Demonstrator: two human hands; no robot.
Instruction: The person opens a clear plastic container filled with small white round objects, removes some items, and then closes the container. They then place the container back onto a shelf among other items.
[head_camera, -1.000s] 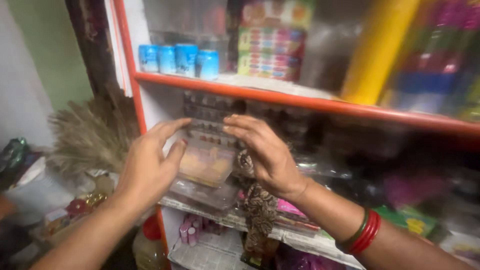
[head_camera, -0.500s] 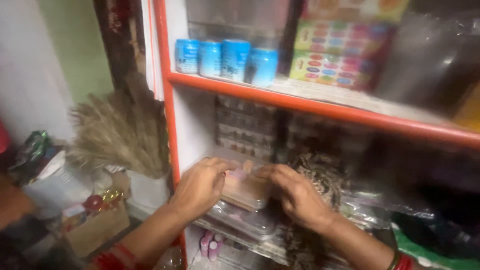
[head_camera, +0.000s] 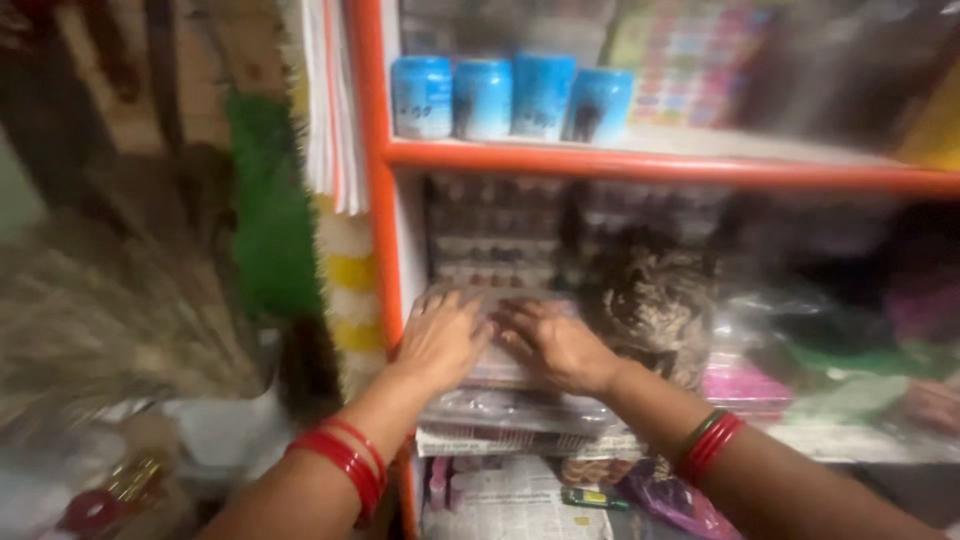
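My left hand (head_camera: 440, 337) and my right hand (head_camera: 550, 345) lie side by side, palms down, on a clear flat plastic box (head_camera: 497, 372) with pinkish contents. The box rests on a stack of similar clear packets (head_camera: 520, 415) on the middle shelf of an orange-framed rack (head_camera: 380, 230). Fingers of both hands are spread over the lid and press on it; the view is blurred. Red bangles ring both wrists.
Several blue tins (head_camera: 510, 95) stand on the upper shelf (head_camera: 660, 165). A dark patterned bundle (head_camera: 645, 295) sits right of my hands, with plastic-wrapped goods (head_camera: 830, 350) further right. Straw brooms (head_camera: 110, 310) lean at the left. Newspaper (head_camera: 500, 500) lines the lower shelf.
My hands moved down and deeper into the shelf with the clear box, from holding it up in front of the rack to pressing it flat on the stack. The camera swung left and closer.
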